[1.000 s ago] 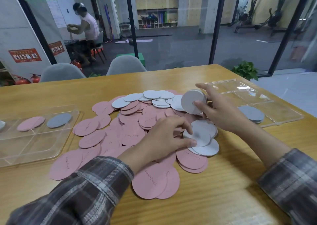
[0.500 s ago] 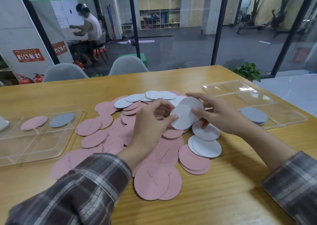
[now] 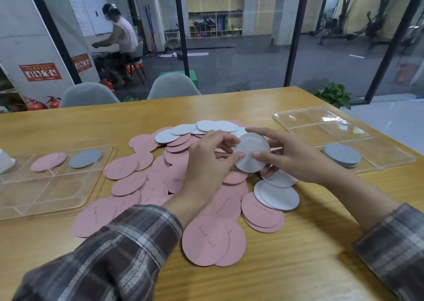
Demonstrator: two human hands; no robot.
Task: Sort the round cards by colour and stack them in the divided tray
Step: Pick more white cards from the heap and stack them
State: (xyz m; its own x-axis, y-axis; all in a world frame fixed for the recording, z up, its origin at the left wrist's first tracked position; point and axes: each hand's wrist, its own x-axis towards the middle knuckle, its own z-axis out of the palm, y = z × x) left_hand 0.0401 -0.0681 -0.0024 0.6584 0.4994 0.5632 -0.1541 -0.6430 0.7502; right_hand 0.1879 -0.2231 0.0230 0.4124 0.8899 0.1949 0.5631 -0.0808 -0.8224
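A heap of round pink cards [image 3: 199, 241] covers the middle of the wooden table, with pale grey cards [image 3: 278, 196] among them and along the far side. Both hands meet above the heap on a small stack of pale grey cards [image 3: 249, 150]. My left hand [image 3: 208, 160] pinches its left edge. My right hand [image 3: 291, 156] grips its right side, thumb on top. A clear divided tray [image 3: 376, 140] at the right holds a grey stack [image 3: 343, 155] in a near compartment.
A second clear divided tray [image 3: 46, 192] at the left holds a pink card [image 3: 48, 161] and a grey card [image 3: 85, 158]. Two grey chairs [image 3: 172, 87] stand at the table's far edge. Behind the glass wall a person sits in a gym hall.
My left hand picked a pale grey card off the heap and brought it up onto the stack in my right hand. Both hands now hold that stack together.
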